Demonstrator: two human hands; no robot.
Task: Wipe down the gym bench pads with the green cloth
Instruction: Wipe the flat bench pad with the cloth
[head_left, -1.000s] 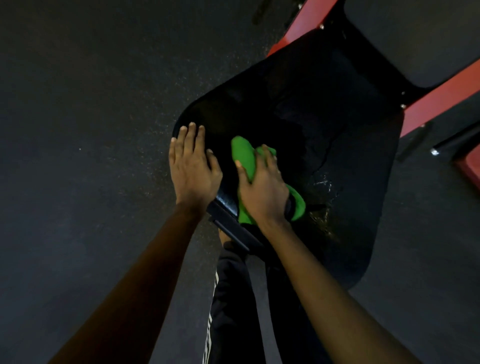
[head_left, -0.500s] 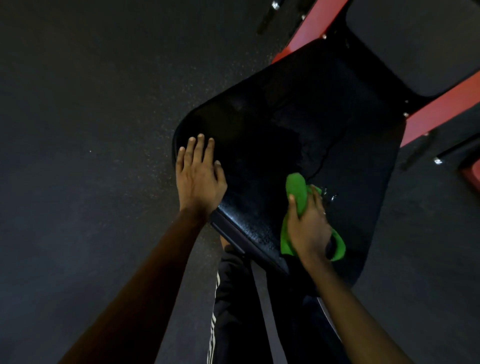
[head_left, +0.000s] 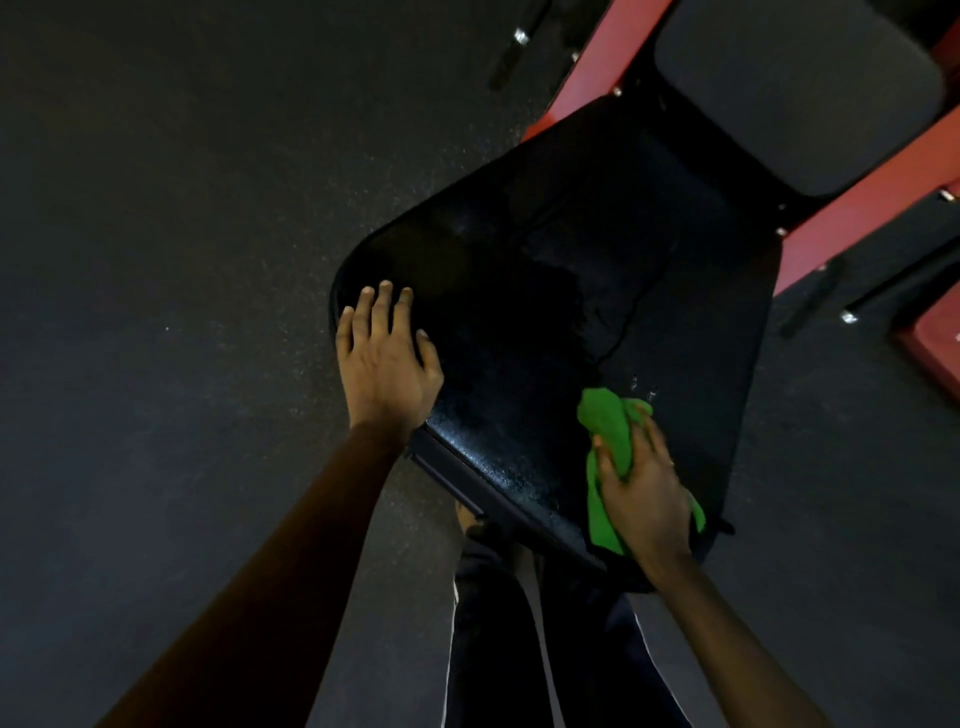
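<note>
The right hand (head_left: 641, 499) presses the green cloth (head_left: 605, 441) onto the near right part of the black seat pad (head_left: 545, 312), fingers curled and clamped on the bunched fabric, with a tail of cloth trailing toward the pad's near edge. The left hand (head_left: 387, 364) lies flat on the pad's near left corner, fingers extended and close together, thumb spread, holding nothing.

1 risk is uneven coverage: the cloth is wadded into a lump, so only a narrow strip likely touches the vinyl, and streaks could be left between passes. The pad shines wet near its near edge and droplets sit just beyond the cloth, so a quick stroke might push liquid off the edge onto the dark floor (head_left: 182, 208) or the person's trousers (head_left: 493, 623). The bracing palm rests on surface that appears damp, so it could slide and would mark that corner again. A thin line, possibly a crack, runs far of the cloth and could snag it. The second grey pad (head_left: 795, 88) at far right, between the red frame (head_left: 857, 218) rails, looks dry and may be missed.
</note>
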